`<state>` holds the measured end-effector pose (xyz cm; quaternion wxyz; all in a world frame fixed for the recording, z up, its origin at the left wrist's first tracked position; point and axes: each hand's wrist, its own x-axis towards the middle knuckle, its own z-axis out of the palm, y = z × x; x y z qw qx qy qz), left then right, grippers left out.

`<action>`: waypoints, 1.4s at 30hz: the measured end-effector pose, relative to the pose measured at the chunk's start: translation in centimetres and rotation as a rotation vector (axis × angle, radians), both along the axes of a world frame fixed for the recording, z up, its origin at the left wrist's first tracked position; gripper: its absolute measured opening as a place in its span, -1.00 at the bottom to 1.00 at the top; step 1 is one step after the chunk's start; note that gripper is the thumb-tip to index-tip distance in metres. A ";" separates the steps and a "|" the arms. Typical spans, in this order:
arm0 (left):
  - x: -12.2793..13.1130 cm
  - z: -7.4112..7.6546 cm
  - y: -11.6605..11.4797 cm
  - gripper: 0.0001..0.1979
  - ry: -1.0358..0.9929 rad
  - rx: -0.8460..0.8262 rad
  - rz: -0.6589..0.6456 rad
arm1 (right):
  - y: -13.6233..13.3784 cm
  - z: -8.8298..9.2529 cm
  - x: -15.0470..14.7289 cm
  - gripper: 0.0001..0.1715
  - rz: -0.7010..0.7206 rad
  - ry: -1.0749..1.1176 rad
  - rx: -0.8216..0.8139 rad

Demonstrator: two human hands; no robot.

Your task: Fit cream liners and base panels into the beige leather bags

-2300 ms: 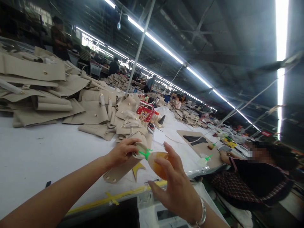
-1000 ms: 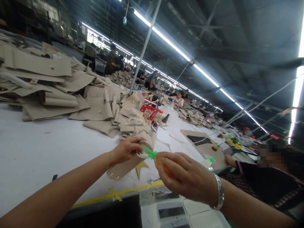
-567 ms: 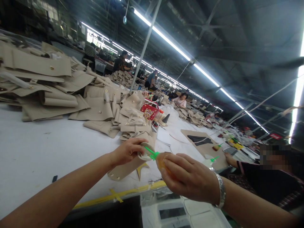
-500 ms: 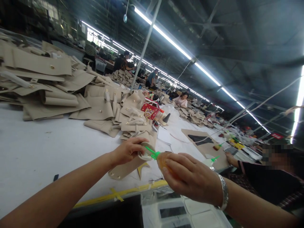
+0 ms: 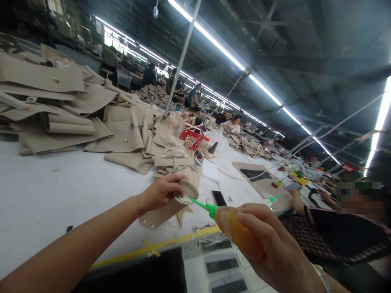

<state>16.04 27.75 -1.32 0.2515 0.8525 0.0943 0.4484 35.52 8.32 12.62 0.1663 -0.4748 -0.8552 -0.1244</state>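
My left hand (image 5: 165, 191) is closed on the rolled end of a beige bag piece (image 5: 161, 213), which lies near the front edge of the white table (image 5: 61, 191). Metal studs show on the lower flap of that piece. In my right hand (image 5: 271, 248) is a squeeze bottle (image 5: 236, 228) of amber liquid, probably glue, with a long green nozzle (image 5: 203, 205). The nozzle's tip points at the rolled end, right by my left fingers; whether it touches I cannot tell. My right fingers wrap round the bottle's body.
Beige pieces (image 5: 45, 122) are heaped along the left and back. A phone (image 5: 218, 198) and a red patterned box (image 5: 192, 137) lie beyond my hands. Yellow tape (image 5: 171, 244) runs along the table edge. At the right sits a co-worker (image 5: 348, 228), near another glue bottle (image 5: 276, 184).
My right hand has drawn back to the right and down with the bottle, baring more of the nozzle and the phone. My left hand keeps its hold on the bag piece.
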 end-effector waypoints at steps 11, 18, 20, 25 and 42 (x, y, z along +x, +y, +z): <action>-0.2 0.8 -0.8 -0.76 0.009 -0.031 0.056 | 2.9 0.1 -0.3 -0.43 -0.188 0.119 -0.159; -0.6 0.8 -0.5 -0.74 0.026 -0.038 0.052 | 3.6 0.4 -0.7 -0.44 -0.141 0.163 -0.122; -0.6 0.8 -0.5 -0.75 0.034 -0.017 0.050 | 3.8 0.7 -1.0 -0.42 -0.111 0.148 -0.109; -0.2 0.7 -0.5 -0.78 0.046 0.009 0.064 | 3.8 1.9 -1.4 -0.39 -0.091 0.048 -0.219; 0.5 0.6 -0.4 -0.79 0.063 0.027 0.050 | 4.5 3.7 -2.1 -0.50 -0.125 -0.070 -0.219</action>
